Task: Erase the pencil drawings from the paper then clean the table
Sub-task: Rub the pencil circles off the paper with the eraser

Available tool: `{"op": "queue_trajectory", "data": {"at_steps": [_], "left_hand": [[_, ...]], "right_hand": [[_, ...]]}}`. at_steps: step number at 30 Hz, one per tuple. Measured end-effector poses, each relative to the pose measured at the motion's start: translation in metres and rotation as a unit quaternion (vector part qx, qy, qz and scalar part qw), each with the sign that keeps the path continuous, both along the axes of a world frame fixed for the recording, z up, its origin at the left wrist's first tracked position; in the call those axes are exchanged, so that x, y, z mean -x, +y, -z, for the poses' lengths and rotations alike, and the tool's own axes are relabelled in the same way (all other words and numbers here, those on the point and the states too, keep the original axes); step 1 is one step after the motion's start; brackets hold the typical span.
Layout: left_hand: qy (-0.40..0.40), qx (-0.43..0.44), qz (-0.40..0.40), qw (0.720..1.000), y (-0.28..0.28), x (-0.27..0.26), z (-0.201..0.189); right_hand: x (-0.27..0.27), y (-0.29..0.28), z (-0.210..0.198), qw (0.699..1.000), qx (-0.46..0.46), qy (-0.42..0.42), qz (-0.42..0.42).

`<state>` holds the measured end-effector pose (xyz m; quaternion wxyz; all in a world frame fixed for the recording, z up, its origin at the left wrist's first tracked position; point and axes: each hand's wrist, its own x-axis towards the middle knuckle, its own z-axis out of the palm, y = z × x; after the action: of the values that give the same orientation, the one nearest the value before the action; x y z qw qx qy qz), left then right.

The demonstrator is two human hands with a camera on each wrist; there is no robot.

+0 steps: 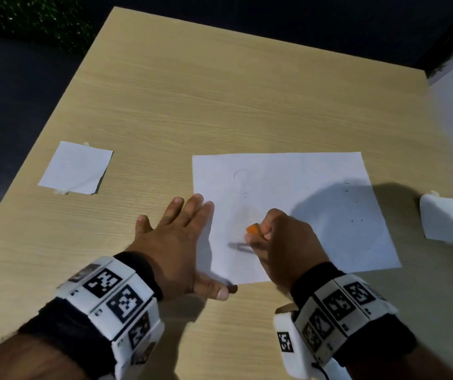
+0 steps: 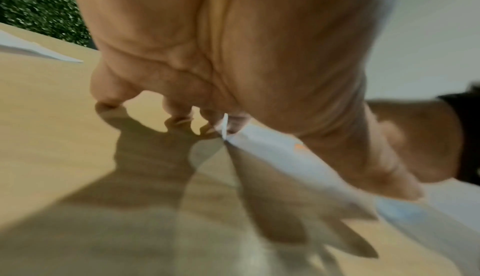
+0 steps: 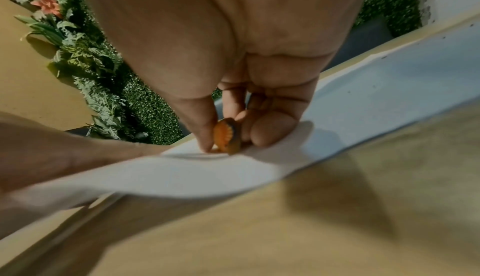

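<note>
A white sheet of paper (image 1: 288, 204) lies on the wooden table (image 1: 219, 91), with faint pencil marks near its upper left. My left hand (image 1: 176, 231) lies flat with fingers spread, pressing the sheet's left edge. My right hand (image 1: 277, 237) pinches a small orange eraser (image 1: 253, 229) between thumb and fingers and holds it against the lower left part of the sheet. The right wrist view shows the eraser (image 3: 227, 136), orange with a dark worn edge, touching the paper (image 3: 363, 103). Small dark crumbs dot the right part of the sheet.
A small white paper square (image 1: 77, 167) lies at the table's left side. Another small white paper piece (image 1: 441, 218) sits near the right edge. A green plant wall (image 3: 109, 70) stands beyond the table.
</note>
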<state>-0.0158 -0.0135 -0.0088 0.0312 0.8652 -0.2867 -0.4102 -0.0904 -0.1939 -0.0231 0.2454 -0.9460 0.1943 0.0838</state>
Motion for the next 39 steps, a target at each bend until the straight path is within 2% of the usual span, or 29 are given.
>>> {"op": "queue_trajectory", "data": {"at_steps": [2,5,10,12,15,19,22,24,26,28,30,33,34,35,37,38,39], "left_hand": [[-0.014,0.018,-0.003,1.000,0.001,-0.006,-0.007],[-0.078,0.046,0.027,0.995,-0.005,-0.005,-0.008],[-0.083,0.016,0.061,0.995,-0.015,0.010,0.017],[-0.096,0.010,0.066,0.993,-0.013,0.011,0.024],[-0.103,0.008,0.074,0.992,-0.011,0.012,0.025],[-0.097,-0.005,0.086,0.992,-0.009,0.011,0.024],[-0.098,-0.004,0.087,0.991,-0.009,0.011,0.024],[-0.100,-0.004,0.086,0.991,-0.010,0.011,0.024],[-0.102,-0.003,0.085,0.991,-0.010,0.011,0.025],[-0.112,-0.003,0.092,0.990,-0.010,0.011,0.025],[-0.107,-0.010,0.092,0.990,-0.009,0.011,0.025],[-0.099,-0.016,0.091,0.991,-0.010,0.011,0.023],[-0.099,-0.015,0.091,0.991,-0.011,0.011,0.023],[-0.099,-0.014,0.089,0.991,-0.011,0.011,0.022],[-0.106,-0.016,0.087,0.990,-0.012,0.013,0.021],[-0.112,-0.020,0.090,0.989,-0.012,0.013,0.021],[-0.115,-0.023,0.092,0.989,-0.012,0.014,0.021]], "right_hand": [[0.004,0.001,0.002,1.000,-0.015,-0.008,0.006],[0.010,0.005,0.005,0.999,-0.030,-0.014,0.019],[0.018,0.012,0.002,0.997,-0.056,-0.028,0.035],[0.021,0.021,0.002,0.995,-0.085,-0.044,0.005],[0.020,0.026,0.004,0.995,-0.075,-0.045,-0.040],[0.012,-0.020,-0.007,0.998,0.002,0.012,0.068],[0.015,-0.035,-0.016,0.994,0.032,0.007,0.104],[0.013,-0.018,-0.011,0.997,-0.003,-0.014,0.075],[0.013,0.013,0.000,0.995,-0.099,-0.031,0.009],[0.014,0.027,0.006,0.992,-0.117,-0.034,-0.031],[0.013,0.010,0.005,0.996,-0.090,-0.024,-0.005],[0.016,-0.019,-0.003,0.998,0.037,0.004,0.044],[0.016,-0.016,-0.003,0.998,0.059,0.004,0.032],[0.016,-0.009,-0.003,0.999,0.035,0.003,-0.005],[0.018,0.018,-0.002,0.992,-0.088,-0.007,-0.094],[0.017,0.024,0.001,0.990,-0.112,-0.049,-0.068],[0.019,0.026,0.004,0.985,-0.130,-0.074,-0.088]]}}
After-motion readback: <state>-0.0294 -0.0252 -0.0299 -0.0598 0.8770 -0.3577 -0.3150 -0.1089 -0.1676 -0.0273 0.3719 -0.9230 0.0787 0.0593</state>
